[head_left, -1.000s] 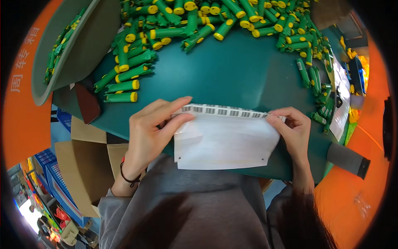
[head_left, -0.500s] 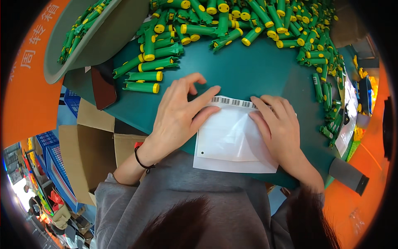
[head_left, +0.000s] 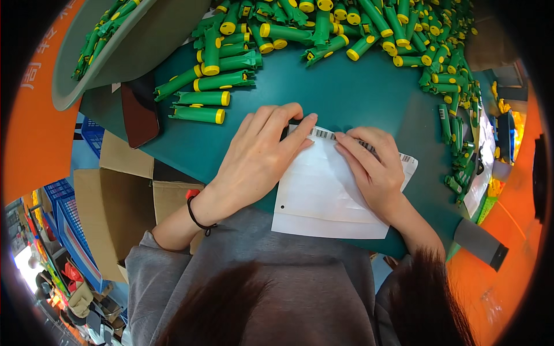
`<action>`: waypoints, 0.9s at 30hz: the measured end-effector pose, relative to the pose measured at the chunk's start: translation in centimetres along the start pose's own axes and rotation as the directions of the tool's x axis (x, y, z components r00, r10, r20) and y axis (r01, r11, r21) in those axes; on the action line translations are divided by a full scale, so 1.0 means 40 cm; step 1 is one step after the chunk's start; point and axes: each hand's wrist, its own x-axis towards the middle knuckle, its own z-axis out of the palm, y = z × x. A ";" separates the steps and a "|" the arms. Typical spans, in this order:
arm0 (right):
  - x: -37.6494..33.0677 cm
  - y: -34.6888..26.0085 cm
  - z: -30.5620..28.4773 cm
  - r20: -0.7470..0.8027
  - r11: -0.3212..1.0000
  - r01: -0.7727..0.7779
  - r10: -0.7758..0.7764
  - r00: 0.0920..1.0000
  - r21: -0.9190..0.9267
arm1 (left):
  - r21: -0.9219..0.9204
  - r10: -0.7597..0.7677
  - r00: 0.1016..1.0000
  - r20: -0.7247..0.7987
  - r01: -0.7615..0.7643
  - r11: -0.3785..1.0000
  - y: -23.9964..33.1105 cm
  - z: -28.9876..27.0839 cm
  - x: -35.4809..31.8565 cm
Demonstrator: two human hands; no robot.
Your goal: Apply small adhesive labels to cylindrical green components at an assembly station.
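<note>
A white sheet (head_left: 317,199) lies at the table's near edge, its lower part overhanging toward my grey top. Along its far edge runs a strip of barcode labels (head_left: 323,134), partly covered by my fingers. My left hand (head_left: 257,147), a black band on its wrist, closes on the far left corner with thumb and fingers. Bent over the middle of the labelled edge is my right hand (head_left: 378,173), its thumb and fingertips pressed together on the sheet. The strip's right end sticks out beyond that hand.
Green plastic tubes with yellow caps (head_left: 285,32) are heaped along the far and right sides of the green table (head_left: 288,81). A grey-green tub (head_left: 133,49) holds more, at far left. Nearby are a dark brown flat object (head_left: 140,118), an open cardboard box (head_left: 92,213) and a grey cylinder (head_left: 478,239).
The right hand has shifted slightly left along the labelled edge, uncovering the strip's right end. The left fingers have closed in on the corner, and the sheet's far edge now slants down to the right.
</note>
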 end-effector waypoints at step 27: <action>-0.006 0.014 -0.031 0.094 0.992 -0.026 0.037 0.995 -0.124 | 0.040 0.082 0.992 -0.092 -0.079 0.996 -0.007 -0.006 -0.013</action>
